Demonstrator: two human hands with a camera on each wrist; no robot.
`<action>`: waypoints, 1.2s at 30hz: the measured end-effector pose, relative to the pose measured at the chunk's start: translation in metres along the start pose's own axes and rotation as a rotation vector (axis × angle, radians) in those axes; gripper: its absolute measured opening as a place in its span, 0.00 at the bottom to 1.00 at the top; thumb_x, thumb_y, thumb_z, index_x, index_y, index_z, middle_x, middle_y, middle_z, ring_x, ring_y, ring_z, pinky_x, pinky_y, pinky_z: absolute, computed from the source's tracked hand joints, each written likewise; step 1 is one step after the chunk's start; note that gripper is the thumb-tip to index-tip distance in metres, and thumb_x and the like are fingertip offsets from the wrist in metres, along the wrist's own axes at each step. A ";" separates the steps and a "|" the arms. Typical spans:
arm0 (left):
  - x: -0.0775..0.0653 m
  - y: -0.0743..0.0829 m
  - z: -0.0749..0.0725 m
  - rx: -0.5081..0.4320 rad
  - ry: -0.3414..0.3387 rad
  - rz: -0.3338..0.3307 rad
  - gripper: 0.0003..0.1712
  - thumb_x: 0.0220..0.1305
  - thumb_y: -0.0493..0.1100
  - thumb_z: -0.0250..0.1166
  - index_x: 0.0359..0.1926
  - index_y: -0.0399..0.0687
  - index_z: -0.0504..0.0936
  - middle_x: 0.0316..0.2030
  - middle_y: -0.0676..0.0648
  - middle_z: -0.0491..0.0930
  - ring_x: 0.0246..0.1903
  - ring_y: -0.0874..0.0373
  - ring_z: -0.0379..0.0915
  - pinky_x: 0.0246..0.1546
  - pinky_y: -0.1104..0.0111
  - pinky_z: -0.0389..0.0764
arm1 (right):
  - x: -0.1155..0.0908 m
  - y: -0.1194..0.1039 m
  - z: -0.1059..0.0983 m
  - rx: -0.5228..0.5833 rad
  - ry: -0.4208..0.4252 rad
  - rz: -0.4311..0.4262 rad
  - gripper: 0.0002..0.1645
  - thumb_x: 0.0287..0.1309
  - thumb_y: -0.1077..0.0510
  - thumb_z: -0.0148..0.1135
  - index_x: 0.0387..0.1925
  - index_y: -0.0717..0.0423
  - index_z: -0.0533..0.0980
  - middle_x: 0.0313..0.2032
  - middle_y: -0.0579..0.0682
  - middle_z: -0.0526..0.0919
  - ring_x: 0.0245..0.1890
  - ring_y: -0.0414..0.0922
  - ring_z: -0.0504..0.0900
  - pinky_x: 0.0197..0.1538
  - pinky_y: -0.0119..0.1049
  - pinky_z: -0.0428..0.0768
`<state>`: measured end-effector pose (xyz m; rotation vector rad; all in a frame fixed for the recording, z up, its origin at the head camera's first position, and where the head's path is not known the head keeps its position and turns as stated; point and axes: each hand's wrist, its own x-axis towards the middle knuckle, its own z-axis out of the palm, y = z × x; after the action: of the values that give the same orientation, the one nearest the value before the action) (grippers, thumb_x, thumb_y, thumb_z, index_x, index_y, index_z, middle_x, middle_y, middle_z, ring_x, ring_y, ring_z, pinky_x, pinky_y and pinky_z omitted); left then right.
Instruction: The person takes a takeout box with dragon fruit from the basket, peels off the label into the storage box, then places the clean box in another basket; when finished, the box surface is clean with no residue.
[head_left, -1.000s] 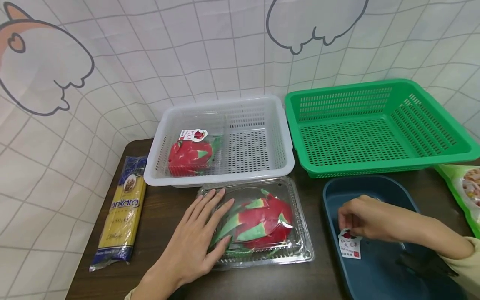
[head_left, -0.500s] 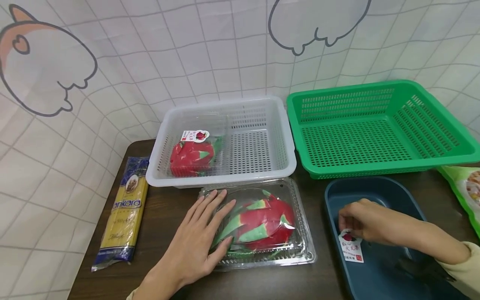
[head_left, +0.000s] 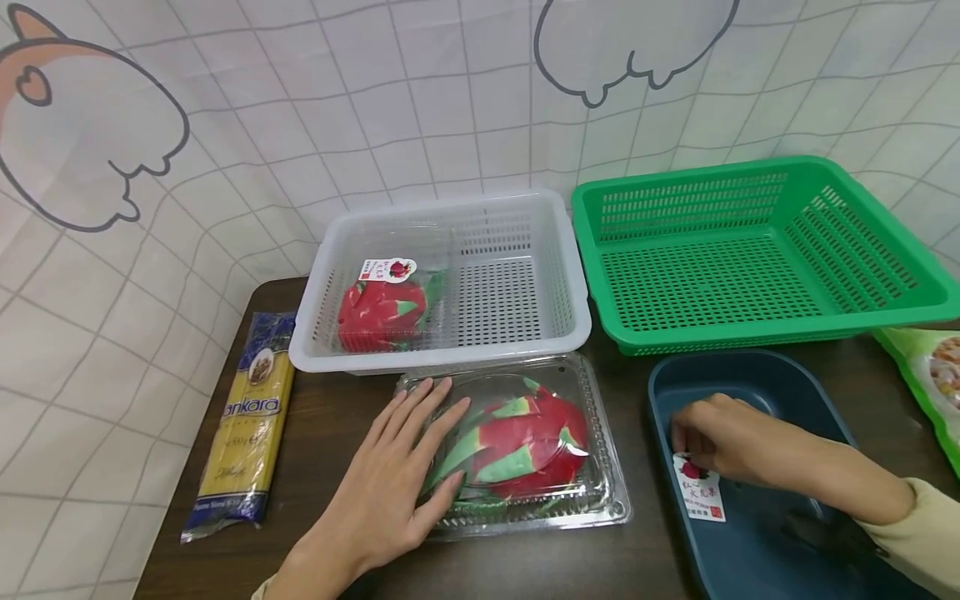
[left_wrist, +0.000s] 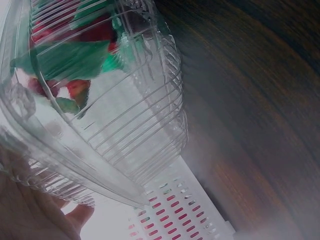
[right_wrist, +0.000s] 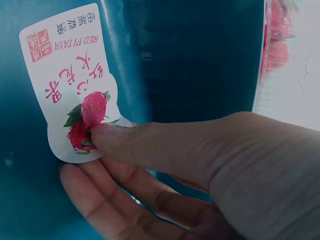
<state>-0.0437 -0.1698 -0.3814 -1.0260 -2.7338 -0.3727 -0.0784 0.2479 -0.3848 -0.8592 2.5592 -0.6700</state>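
My left hand [head_left: 397,475] rests with spread, straight fingers on the left part of a clear plastic clamshell box [head_left: 607,500]. Through its closed lid shows a red and green dragon fruit [head_left: 525,442]. Over at the right, my right hand [head_left: 742,442] is inside the dark blue tray [head_left: 667,492]. Its thumb and fingers pinch a white dragon fruit label [head_left: 699,492], printed "RED PITAYA". In the right wrist view the thumb lies across the fruit picture on the label [right_wrist: 65,65]. The left wrist view shows the side of the clamshell box [left_wrist: 135,125] close up.
Behind the box stands a white basket [head_left: 558,325] holding another boxed dragon fruit [head_left: 382,312] that bears a label. A green basket [head_left: 750,333] is at the back right. A yellow pasta packet [head_left: 243,425] lies left, and a green bag [head_left: 922,375] at the right edge.
My right hand has shifted slightly left within the blue tray, and the label has turned a little in its grip. The left hand stays on the box.
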 end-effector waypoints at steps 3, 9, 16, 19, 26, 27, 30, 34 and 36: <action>0.000 0.000 0.000 -0.002 0.000 -0.001 0.41 0.73 0.58 0.56 0.81 0.52 0.60 0.81 0.43 0.56 0.80 0.46 0.49 0.78 0.47 0.52 | 0.002 -0.002 0.000 -0.018 0.011 0.018 0.15 0.53 0.73 0.73 0.28 0.51 0.80 0.23 0.36 0.76 0.22 0.30 0.70 0.24 0.30 0.73; 0.000 0.000 0.000 -0.005 0.008 0.001 0.40 0.75 0.58 0.55 0.81 0.52 0.60 0.80 0.43 0.56 0.80 0.45 0.49 0.78 0.47 0.52 | 0.005 -0.005 0.001 -0.057 0.051 0.034 0.17 0.53 0.78 0.67 0.27 0.52 0.80 0.21 0.36 0.75 0.20 0.29 0.69 0.23 0.28 0.73; -0.001 0.000 0.000 -0.013 0.008 -0.002 0.39 0.76 0.59 0.54 0.81 0.52 0.59 0.80 0.43 0.56 0.80 0.46 0.49 0.78 0.47 0.52 | 0.008 -0.003 0.003 -0.114 0.090 0.021 0.17 0.54 0.77 0.66 0.25 0.51 0.79 0.21 0.37 0.74 0.20 0.30 0.69 0.22 0.29 0.71; -0.001 0.000 0.000 -0.016 0.009 -0.001 0.39 0.76 0.59 0.54 0.81 0.52 0.59 0.80 0.43 0.56 0.80 0.46 0.49 0.78 0.47 0.52 | 0.009 -0.003 0.000 -0.147 0.104 0.032 0.16 0.52 0.75 0.68 0.26 0.51 0.80 0.23 0.37 0.76 0.22 0.31 0.71 0.24 0.30 0.72; 0.000 0.000 0.000 -0.011 0.016 0.007 0.39 0.76 0.59 0.54 0.81 0.51 0.60 0.80 0.42 0.57 0.80 0.45 0.49 0.78 0.47 0.52 | 0.000 -0.009 -0.015 -0.111 0.095 0.100 0.08 0.58 0.69 0.72 0.31 0.53 0.82 0.25 0.38 0.79 0.24 0.32 0.73 0.26 0.32 0.76; 0.000 0.000 0.000 -0.010 0.015 0.006 0.39 0.76 0.59 0.54 0.81 0.51 0.60 0.80 0.42 0.57 0.80 0.45 0.49 0.78 0.47 0.52 | -0.002 -0.011 -0.018 -0.100 0.098 0.103 0.07 0.60 0.67 0.72 0.32 0.53 0.82 0.25 0.37 0.78 0.24 0.31 0.72 0.26 0.32 0.75; 0.000 0.000 0.000 -0.008 0.016 0.006 0.39 0.76 0.59 0.53 0.81 0.51 0.60 0.80 0.42 0.57 0.80 0.45 0.49 0.78 0.47 0.52 | -0.009 -0.019 -0.027 -0.083 0.124 0.098 0.07 0.62 0.64 0.72 0.33 0.51 0.82 0.25 0.34 0.77 0.23 0.30 0.70 0.25 0.31 0.74; 0.000 0.000 0.001 -0.010 0.020 0.007 0.38 0.77 0.59 0.52 0.81 0.51 0.60 0.80 0.42 0.57 0.80 0.45 0.49 0.78 0.47 0.52 | -0.016 -0.034 -0.036 -0.080 0.200 0.070 0.07 0.62 0.62 0.74 0.37 0.49 0.82 0.30 0.32 0.80 0.27 0.28 0.74 0.29 0.31 0.79; 0.000 0.000 0.001 -0.010 0.023 0.007 0.38 0.77 0.59 0.52 0.81 0.51 0.60 0.80 0.42 0.57 0.80 0.45 0.50 0.78 0.47 0.52 | -0.017 -0.042 -0.038 -0.051 0.236 0.051 0.09 0.62 0.61 0.74 0.42 0.50 0.83 0.36 0.34 0.82 0.31 0.30 0.77 0.33 0.31 0.82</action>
<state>-0.0439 -0.1698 -0.3830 -1.0278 -2.7102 -0.3949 -0.0635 0.2411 -0.3282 -0.7682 2.8085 -0.7331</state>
